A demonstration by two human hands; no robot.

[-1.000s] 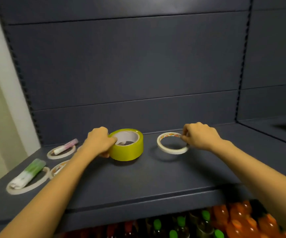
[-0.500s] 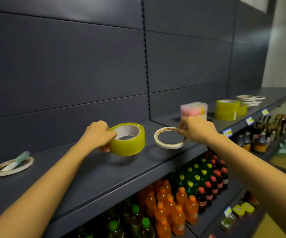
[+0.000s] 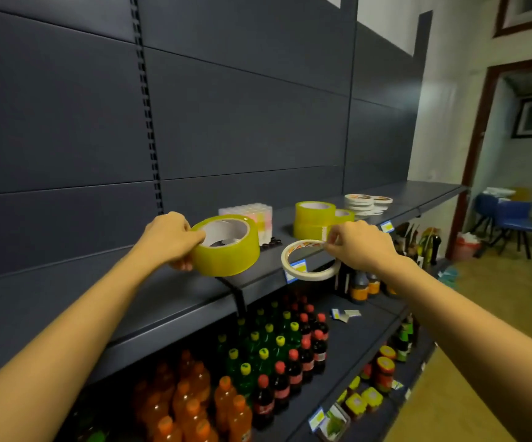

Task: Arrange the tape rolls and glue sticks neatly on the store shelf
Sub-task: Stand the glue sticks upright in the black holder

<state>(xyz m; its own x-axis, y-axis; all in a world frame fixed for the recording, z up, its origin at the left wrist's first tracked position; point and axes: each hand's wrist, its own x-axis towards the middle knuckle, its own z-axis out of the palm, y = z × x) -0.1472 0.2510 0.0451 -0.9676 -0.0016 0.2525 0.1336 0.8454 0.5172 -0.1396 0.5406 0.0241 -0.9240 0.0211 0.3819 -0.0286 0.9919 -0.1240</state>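
The person stands facing a long dark shelf (image 3: 130, 298) with both bare arms stretched out. The left hand (image 3: 170, 239) has its grip closed round a wide yellow tape roll (image 3: 226, 245), fingers curled over the outer band and the thumb underneath, with the roll's white core facing up and slightly toward them. The right hand (image 3: 362, 247) pinches the rim of a thin white tape roll (image 3: 309, 264) between thumb and fingertips, so the ring hangs tilted in front of the shelf's front edge, and a blue and yellow price label (image 3: 296, 269) shows through its hole. The two rolls sit near each other but apart, and both look lifted clear of the shelf board. Farther along the same shelf stand a wrapped pack of pale pink pieces (image 3: 258, 218), a stack of yellow tape rolls (image 3: 314, 220) with a smaller yellow roll (image 3: 344, 215) just beside it, and then a stack of flat white tape rolls (image 3: 358, 202). On the shelf below are orange bottles (image 3: 194, 400), green bottles (image 3: 258, 346) and dark bottles with red caps (image 3: 306, 346). Blue chairs (image 3: 513, 218) stand at the far end of the room.
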